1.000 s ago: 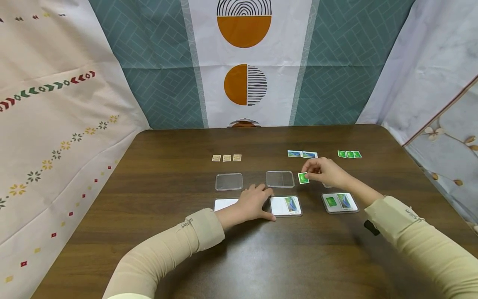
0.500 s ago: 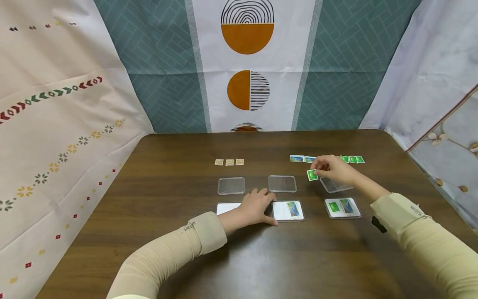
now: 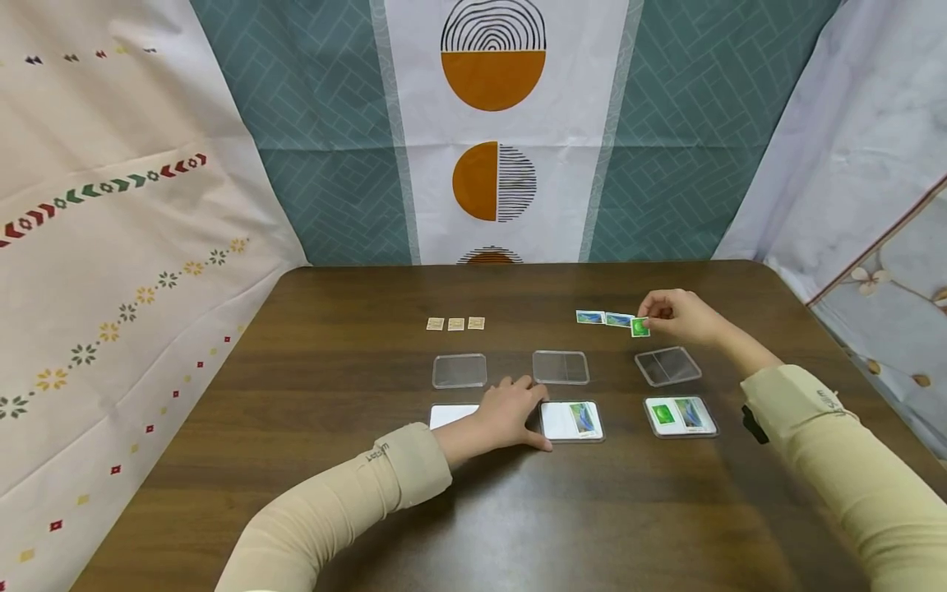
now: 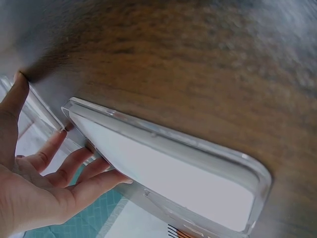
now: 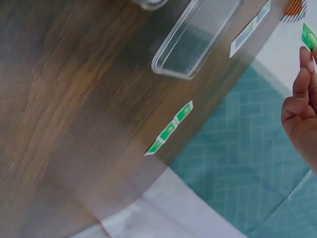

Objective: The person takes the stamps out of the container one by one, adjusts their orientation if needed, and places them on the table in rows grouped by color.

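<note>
My right hand pinches a small green stamp between thumb and fingertips, held up beside two blue landscape stamps. In the right wrist view, the pinched green stamp is partly cut off by the frame edge. Fingers spread, my left hand lies at the left edge of the middle clear case, which holds a white card and one blue stamp. To its left sits another case with a white card, partly covered by that hand. The right case holds a green and a blue stamp.
Three clear lids lie behind the cases: left lid, middle lid, right lid. Three tan stamps lie farther back. Three green stamps show in the right wrist view; my hand hides them in the head view.
My right hand has carried the green stamp back and to the right, from beside the middle lid to near the blue stamps, uncovering the right lid. My left hand stays in place.
</note>
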`<state>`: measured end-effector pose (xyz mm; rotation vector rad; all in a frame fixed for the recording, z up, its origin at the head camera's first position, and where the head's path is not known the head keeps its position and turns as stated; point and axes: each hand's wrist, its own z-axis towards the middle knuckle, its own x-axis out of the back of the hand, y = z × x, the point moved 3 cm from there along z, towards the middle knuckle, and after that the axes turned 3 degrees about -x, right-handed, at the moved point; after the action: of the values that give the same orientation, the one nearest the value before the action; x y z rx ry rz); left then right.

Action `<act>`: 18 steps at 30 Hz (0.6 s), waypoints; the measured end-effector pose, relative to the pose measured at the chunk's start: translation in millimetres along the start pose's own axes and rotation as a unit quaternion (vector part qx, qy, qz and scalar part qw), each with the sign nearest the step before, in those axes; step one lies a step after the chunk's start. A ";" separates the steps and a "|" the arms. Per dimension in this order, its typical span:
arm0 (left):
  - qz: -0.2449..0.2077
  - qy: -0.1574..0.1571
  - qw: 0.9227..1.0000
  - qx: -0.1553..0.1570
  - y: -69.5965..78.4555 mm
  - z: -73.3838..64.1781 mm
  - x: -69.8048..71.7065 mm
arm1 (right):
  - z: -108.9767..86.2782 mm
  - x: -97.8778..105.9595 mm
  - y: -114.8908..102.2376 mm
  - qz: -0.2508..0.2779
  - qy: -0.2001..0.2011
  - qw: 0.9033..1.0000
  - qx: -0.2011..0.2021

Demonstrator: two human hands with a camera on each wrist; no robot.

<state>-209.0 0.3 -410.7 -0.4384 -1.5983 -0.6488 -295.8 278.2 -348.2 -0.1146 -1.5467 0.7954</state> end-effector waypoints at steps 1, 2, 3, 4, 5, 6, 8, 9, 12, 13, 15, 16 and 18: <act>0.001 0.000 1.000 0.000 0.0 0.3 0.3 | 0.1 1.6 2.0 -0.001 0.002 1.000 0.002; 0.002 0.001 1.000 0.001 -0.1 0.6 0.6 | 0.4 3.1 3.8 -0.004 0.006 1.000 0.005; 0.003 0.001 1.000 0.001 -0.3 0.9 1.0 | 0.8 4.5 5.6 -0.007 0.009 1.000 0.006; 0.004 0.002 1.000 0.001 -0.4 1.0 1.3 | 1.4 5.5 7.4 -0.010 0.011 1.000 0.008; 0.005 0.001 1.000 0.001 -0.5 1.2 1.6 | 1.9 6.5 9.1 -0.013 0.013 1.000 0.008; 0.004 0.001 1.000 0.002 -0.5 1.3 1.9 | 2.5 7.2 11.2 -0.015 0.014 1.000 0.007; 0.002 -0.001 1.000 0.001 -0.7 1.4 1.8 | 3.3 8.0 15.2 -0.021 0.014 1.000 0.002; 0.001 -0.002 1.000 0.001 -0.8 1.5 1.8 | 3.4 8.3 17.4 -0.024 0.013 1.000 -0.002; 0.002 -0.004 1.000 0.000 -1.0 1.9 1.4 | 3.1 8.7 24.4 -0.038 0.011 0.999 -0.010; 0.002 -0.004 1.000 0.000 -1.0 2.1 1.3 | 2.9 8.8 26.8 -0.043 0.011 0.999 -0.013; 0.004 -0.006 1.000 0.000 -0.7 2.3 0.9 | 2.6 8.8 32.2 -0.048 0.010 0.999 -0.019; 0.004 -0.007 1.000 -0.001 -0.4 2.3 0.6 | 2.5 8.8 35.0 -0.051 0.010 0.998 -0.022; 0.004 -0.008 1.000 -0.001 0.3 2.4 0.0 | 2.9 9.0 40.2 -0.059 0.009 0.998 -0.027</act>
<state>-210.7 2.1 -410.8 -0.4527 -1.6096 -0.6423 -315.2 311.9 -362.1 -0.0682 -1.5437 0.6585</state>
